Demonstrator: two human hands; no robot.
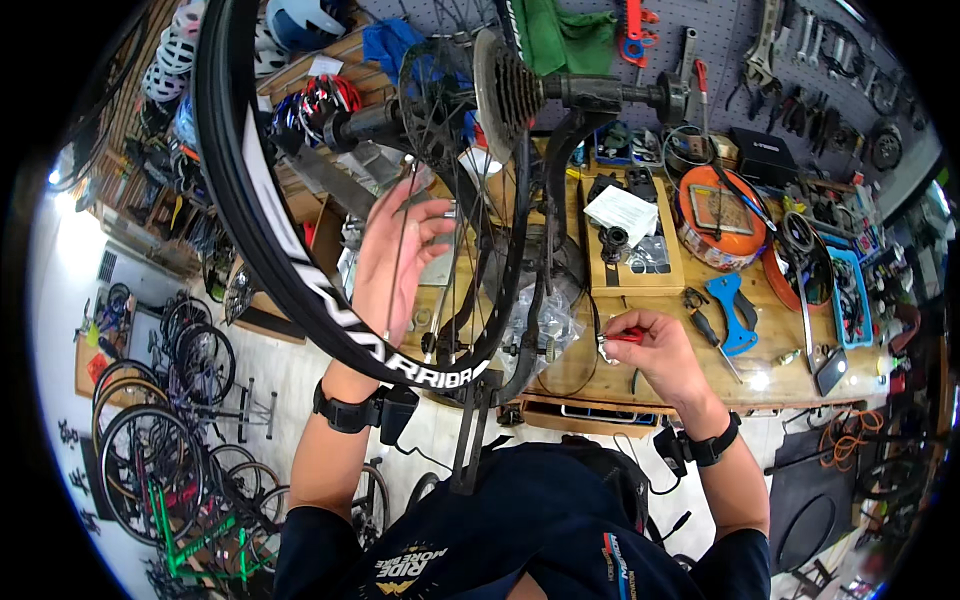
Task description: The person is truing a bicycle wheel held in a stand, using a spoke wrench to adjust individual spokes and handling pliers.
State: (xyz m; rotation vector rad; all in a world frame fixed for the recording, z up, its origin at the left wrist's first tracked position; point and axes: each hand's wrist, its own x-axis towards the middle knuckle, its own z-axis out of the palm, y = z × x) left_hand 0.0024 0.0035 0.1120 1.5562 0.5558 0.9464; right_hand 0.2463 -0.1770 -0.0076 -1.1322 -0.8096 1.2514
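A bicycle wheel point(262, 215) with a black rim and white lettering stands upright in front of me in a black truing stand point(556, 165). Its cassette point(505, 95) sits at the hub, near the top. My left hand point(400, 245) is at the wheel's left side among the spokes, palm turned up, fingers apart and loosely bent. Thin spokes cross in front of it, and I see no firm grip on any of them. Over the bench's front edge, my right hand point(655, 352) pinches a small red tool point(627, 336), mostly covered by the fingers; its exact kind is unclear.
On the wooden bench point(660, 378) lie a clear plastic bag point(540, 325), a cardboard box point(635, 280), an orange round tin point(718, 215), a blue tool point(733, 315), a screwdriver point(715, 335) and a phone point(831, 371). Tools hang on the pegboard point(690, 60). Bicycles point(160, 440) stand at left.
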